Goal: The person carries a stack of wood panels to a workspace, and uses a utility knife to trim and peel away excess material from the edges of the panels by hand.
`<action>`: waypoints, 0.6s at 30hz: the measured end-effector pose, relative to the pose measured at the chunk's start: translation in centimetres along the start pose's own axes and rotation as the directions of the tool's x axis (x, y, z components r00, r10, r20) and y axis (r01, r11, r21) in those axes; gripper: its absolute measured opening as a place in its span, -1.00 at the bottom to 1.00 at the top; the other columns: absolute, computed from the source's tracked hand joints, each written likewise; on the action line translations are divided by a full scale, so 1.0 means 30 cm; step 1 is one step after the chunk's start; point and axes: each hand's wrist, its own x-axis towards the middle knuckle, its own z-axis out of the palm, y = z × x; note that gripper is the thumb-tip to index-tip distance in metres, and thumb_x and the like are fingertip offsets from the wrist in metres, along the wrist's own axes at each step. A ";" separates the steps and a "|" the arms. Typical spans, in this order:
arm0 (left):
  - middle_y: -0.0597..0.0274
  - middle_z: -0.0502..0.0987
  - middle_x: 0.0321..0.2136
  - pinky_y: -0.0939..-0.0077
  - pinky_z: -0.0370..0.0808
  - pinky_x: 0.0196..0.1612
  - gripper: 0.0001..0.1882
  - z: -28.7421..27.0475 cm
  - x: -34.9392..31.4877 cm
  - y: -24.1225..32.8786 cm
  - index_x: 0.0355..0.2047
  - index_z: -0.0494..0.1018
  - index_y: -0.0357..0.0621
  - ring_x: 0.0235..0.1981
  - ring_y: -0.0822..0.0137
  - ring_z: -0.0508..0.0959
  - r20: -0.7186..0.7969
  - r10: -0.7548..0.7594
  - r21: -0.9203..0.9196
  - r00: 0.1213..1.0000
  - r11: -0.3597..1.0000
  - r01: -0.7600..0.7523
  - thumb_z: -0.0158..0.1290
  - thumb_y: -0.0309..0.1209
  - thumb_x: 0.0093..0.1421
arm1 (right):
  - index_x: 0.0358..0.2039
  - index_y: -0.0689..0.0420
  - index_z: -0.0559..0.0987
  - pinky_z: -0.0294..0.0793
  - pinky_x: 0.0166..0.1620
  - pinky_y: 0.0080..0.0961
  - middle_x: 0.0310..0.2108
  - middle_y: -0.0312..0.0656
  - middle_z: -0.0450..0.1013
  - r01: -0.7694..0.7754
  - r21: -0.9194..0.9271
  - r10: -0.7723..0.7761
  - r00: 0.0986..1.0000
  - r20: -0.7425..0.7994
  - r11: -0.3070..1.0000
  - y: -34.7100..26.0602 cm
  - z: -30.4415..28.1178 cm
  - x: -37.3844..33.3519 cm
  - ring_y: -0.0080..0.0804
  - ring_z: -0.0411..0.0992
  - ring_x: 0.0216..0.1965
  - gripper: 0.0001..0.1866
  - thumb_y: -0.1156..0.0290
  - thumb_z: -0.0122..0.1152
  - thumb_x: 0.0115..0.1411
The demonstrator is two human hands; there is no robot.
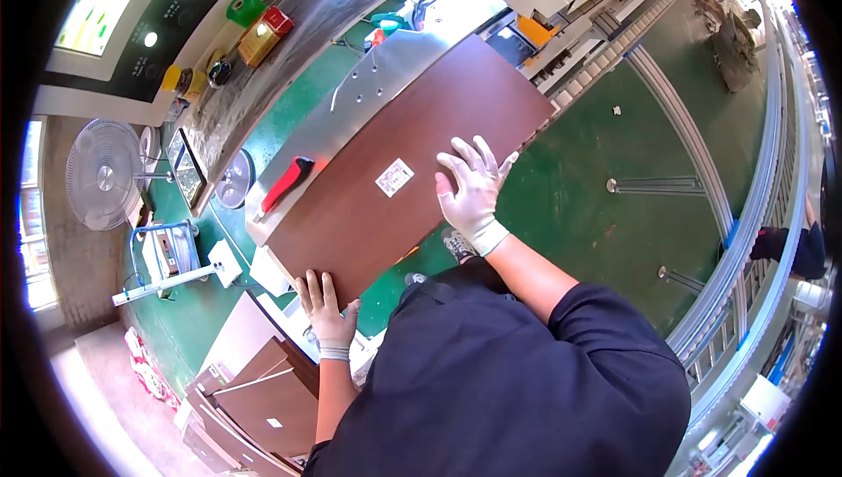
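A long brown panel [351,201] with a white printed label [395,177] lies at a slant before me, along a metal machine bed. My left hand [331,317], in a pale glove, rests its fingertips at the panel's near left corner, thumb apart. Over the panel's near edge, right of the label, my gloved right hand [472,196] is spread open; whether its palm touches the surface I cannot tell. Beside the panel's far left edge, a red tool with a black end [288,186] lies on the metal bed [355,96].
Several brown panels [272,407] lean in a stack at lower left. A control panel [167,21], green tape roll [246,8] and small box [265,36] are at upper left. A fan [105,174] stands left; a roller conveyor [745,240] curves along the right.
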 end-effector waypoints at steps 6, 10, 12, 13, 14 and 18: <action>-0.14 0.12 0.44 -0.28 0.07 0.43 -0.09 0.023 0.137 0.159 0.33 0.31 -0.12 0.46 -0.39 -0.01 0.017 0.066 -0.033 0.998 0.997 -0.065 0.22 0.19 0.13 | -0.17 -0.18 0.70 -0.47 0.46 0.37 0.12 -0.37 0.52 0.034 -0.055 -0.041 0.992 -0.117 0.998 0.167 -0.025 0.125 -0.16 0.25 0.35 -0.75 0.25 0.34 0.09; -0.09 0.15 0.42 -0.34 -0.10 0.46 -0.12 0.027 0.241 0.278 0.33 0.30 -0.14 0.45 -0.34 0.00 0.007 0.159 -0.037 0.987 0.987 -0.159 0.17 0.19 0.17 | -0.17 -0.16 0.70 -0.47 0.50 0.20 0.09 -0.37 0.55 0.060 -0.076 -0.072 0.983 -0.166 0.995 0.285 -0.056 0.217 -0.18 0.28 0.33 -0.74 0.32 0.29 0.09; -0.09 0.19 0.39 -0.32 -0.15 0.46 -0.13 0.024 0.307 0.346 0.31 0.31 -0.21 0.45 -0.29 0.04 0.017 0.203 -0.035 0.979 0.979 -0.202 0.08 0.23 0.23 | -0.16 -0.14 0.70 -0.45 0.50 0.18 0.09 -0.35 0.55 0.086 -0.071 -0.098 0.977 -0.191 0.994 0.362 -0.069 0.271 -0.17 0.31 0.31 -0.74 0.33 0.27 0.11; -0.09 0.22 0.38 -0.30 -0.17 0.46 -0.12 0.031 0.335 0.380 0.30 0.31 -0.25 0.45 -0.27 0.05 0.004 0.228 -0.018 0.974 0.974 -0.228 0.01 0.26 0.27 | -0.15 -0.13 0.70 -0.43 0.50 0.17 0.09 -0.35 0.56 0.099 -0.054 -0.109 0.972 -0.209 0.994 0.409 -0.074 0.299 -0.16 0.33 0.30 -0.74 0.34 0.27 0.12; -0.06 0.23 0.37 -0.32 -0.21 0.46 -0.15 0.035 0.363 0.414 0.28 0.34 -0.23 0.43 -0.25 0.08 -0.009 0.236 -0.029 0.972 0.971 -0.236 0.01 0.25 0.27 | -0.13 -0.10 0.70 -0.42 0.50 0.13 0.08 -0.33 0.58 0.131 -0.035 -0.136 0.963 -0.233 0.991 0.456 -0.076 0.322 -0.14 0.36 0.28 -0.72 0.35 0.27 0.12; 0.02 0.25 0.37 -0.33 -0.24 0.45 -0.19 0.072 0.443 0.527 0.29 0.36 -0.16 0.44 -0.19 0.08 -0.064 0.261 -0.050 0.963 0.963 -0.264 0.05 0.22 0.26 | -0.09 -0.01 0.69 -0.02 0.44 0.21 0.11 -0.25 0.57 0.138 -0.037 -0.142 0.957 -0.253 0.990 0.599 -0.102 0.411 -0.08 0.37 0.28 -0.72 0.37 0.28 0.17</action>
